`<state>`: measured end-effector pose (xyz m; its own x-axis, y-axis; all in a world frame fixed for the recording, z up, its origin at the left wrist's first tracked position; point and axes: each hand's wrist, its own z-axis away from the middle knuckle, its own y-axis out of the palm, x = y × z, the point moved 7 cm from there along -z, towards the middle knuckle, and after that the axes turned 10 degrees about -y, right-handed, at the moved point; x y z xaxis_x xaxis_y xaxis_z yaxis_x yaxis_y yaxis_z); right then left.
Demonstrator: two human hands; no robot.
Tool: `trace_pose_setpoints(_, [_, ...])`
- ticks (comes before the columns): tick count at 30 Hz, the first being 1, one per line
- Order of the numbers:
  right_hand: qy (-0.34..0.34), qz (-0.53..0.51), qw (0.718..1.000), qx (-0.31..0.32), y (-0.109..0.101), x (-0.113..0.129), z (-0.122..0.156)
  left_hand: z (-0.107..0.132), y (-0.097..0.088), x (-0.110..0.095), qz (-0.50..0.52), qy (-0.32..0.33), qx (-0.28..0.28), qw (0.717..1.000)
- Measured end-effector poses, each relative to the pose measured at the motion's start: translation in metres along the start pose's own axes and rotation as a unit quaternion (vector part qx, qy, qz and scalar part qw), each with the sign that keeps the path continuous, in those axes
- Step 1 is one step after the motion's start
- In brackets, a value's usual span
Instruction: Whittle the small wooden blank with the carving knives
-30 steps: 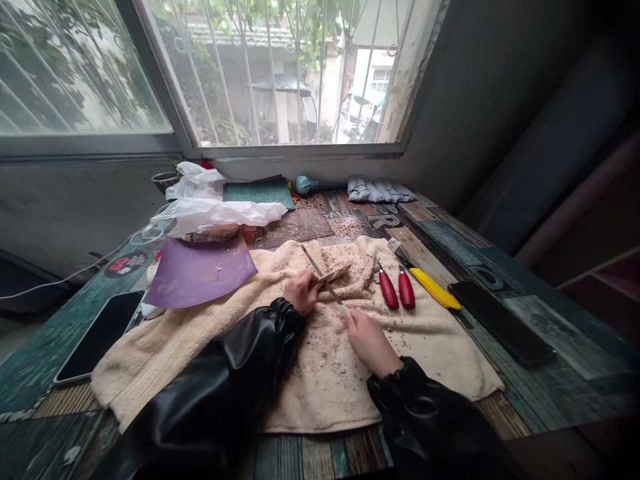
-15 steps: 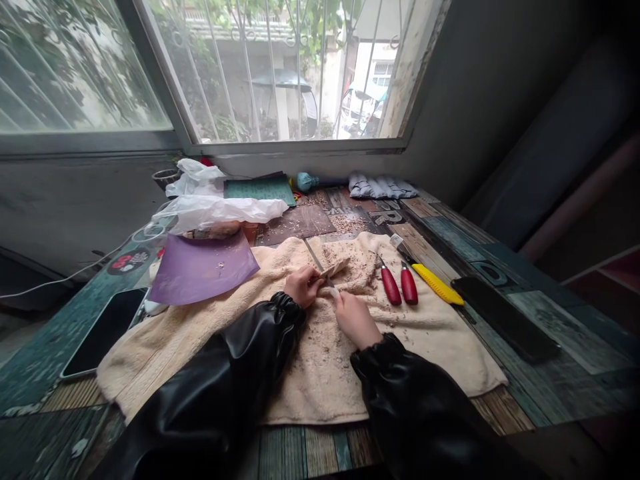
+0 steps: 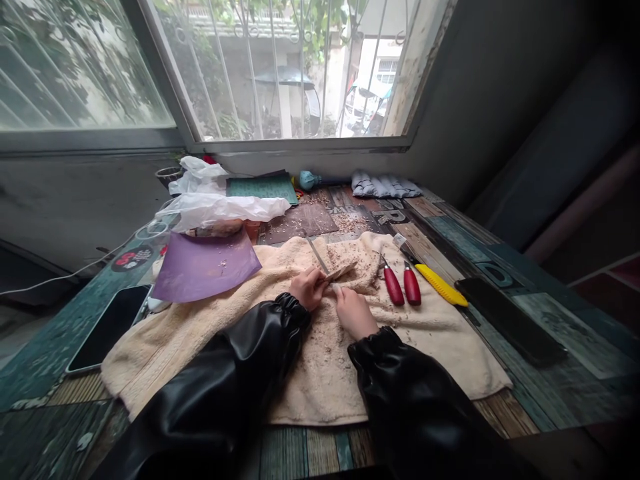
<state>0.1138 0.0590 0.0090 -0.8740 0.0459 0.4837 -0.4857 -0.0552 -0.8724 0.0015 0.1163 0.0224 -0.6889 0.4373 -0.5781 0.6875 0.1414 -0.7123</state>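
Note:
My left hand (image 3: 307,289) is closed around one end of a small brown piece of wood (image 3: 345,270), whose narrow end points to the right. In my right hand (image 3: 356,315) is the pale handle of a thin, flat metal file (image 3: 317,255). The file's blade runs away from me and crosses the wood close to my left fingers. Both hands are just above a beige towel (image 3: 320,393) strewn with wood shavings. Two red-handled carving tools (image 3: 393,285) lie on the towel to the right of my hands.
A yellow-handled tool (image 3: 440,283) and a black phone-like slab (image 3: 510,320) lie on the right. Purple sandpaper (image 3: 207,267) and a dark-screened tablet (image 3: 107,330) are on the left. At the back are white plastic bags (image 3: 225,210), a green mat (image 3: 263,188) and a grey padded bundle (image 3: 385,185).
My right hand has shifted slightly forward with the file, so less of its handle shows. My left hand still grips the wood. The whole view has moved slightly.

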Motion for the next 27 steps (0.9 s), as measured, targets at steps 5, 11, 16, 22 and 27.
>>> trace_pose_setpoints(5, [-0.012, -0.009, 1.000, 0.012, 0.004, -0.003, 0.014, -0.001, -0.003, 0.004, -0.046, -0.038, -0.028, 0.998])
trace_pose_setpoints(11, [-0.003, 0.002, 1.000, 0.013, 0.001, -0.002, 0.007, -0.003, -0.002, 0.005, -0.013, -0.016, -0.006, 1.000])
trace_pose_setpoints(16, [-0.010, 0.004, 1.000, 0.023, 0.002, -0.004, 0.013, -0.003, -0.003, 0.008, -0.035, -0.041, -0.024, 0.998])
trace_pose_setpoints(22, [-0.001, -0.001, 1.000, 0.019, 0.000, -0.003, 0.009, -0.002, 0.000, 0.004, -0.017, -0.007, -0.005, 1.000])
trace_pose_setpoints(27, [0.001, -0.004, 1.000, 0.028, 0.000, -0.007, 0.014, -0.005, -0.002, 0.009, -0.021, -0.034, -0.022, 0.999])
